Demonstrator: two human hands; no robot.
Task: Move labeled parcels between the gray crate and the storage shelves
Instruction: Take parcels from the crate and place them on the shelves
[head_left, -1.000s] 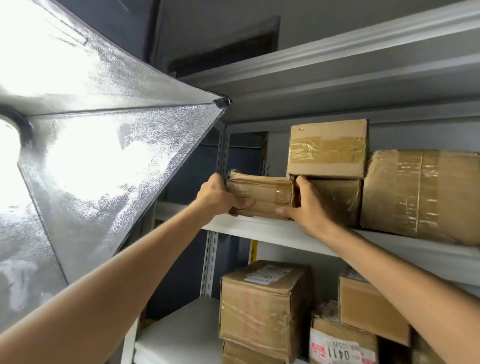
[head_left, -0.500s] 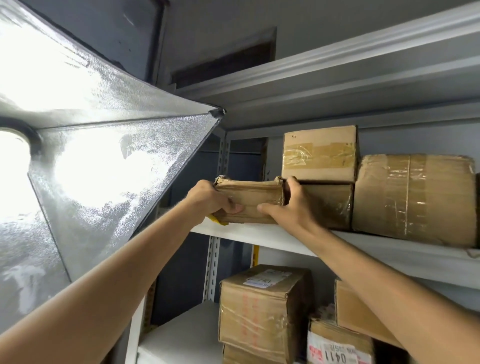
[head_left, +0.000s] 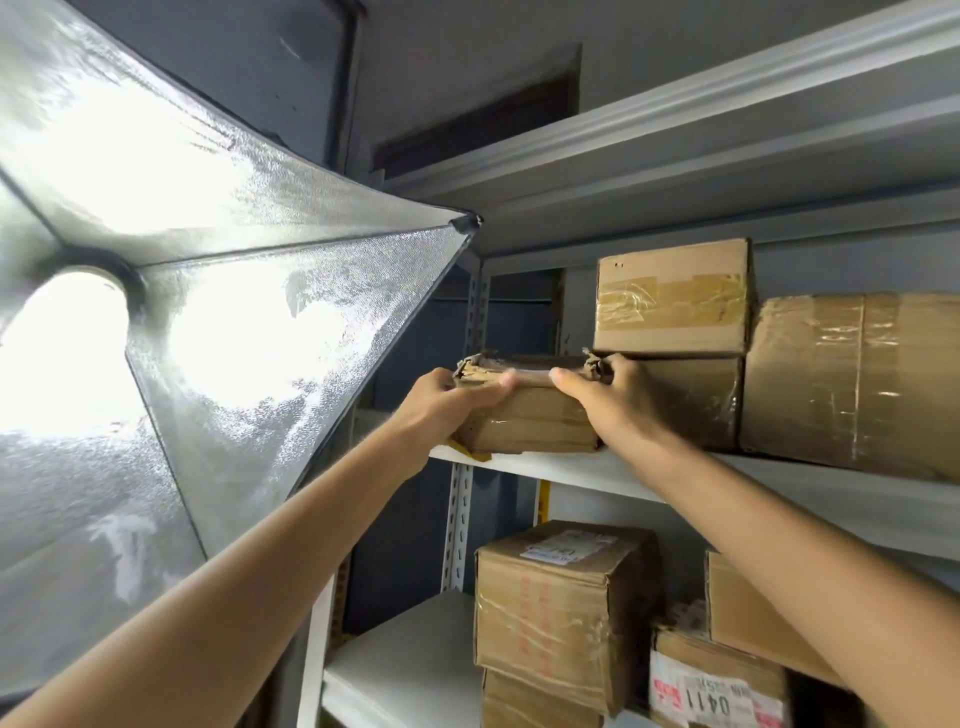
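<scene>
A flat, battered cardboard parcel sits at the left end of the upper white shelf, its left edge near the shelf's end. My left hand grips its left top corner, thumb along the top edge. My right hand grips its right top corner, fingers curled over the torn flap. Both arms reach up from below. The gray crate is not in view.
Right of the parcel, a taped box lies on a lower box, beside a large wrapped parcel. The shelf below holds a labeled box and a parcel marked 0411. A lit softbox crowds the left.
The parcel has slid left and toward me along the upper shelf. Both hands have shifted from its front face up to its top corners.
</scene>
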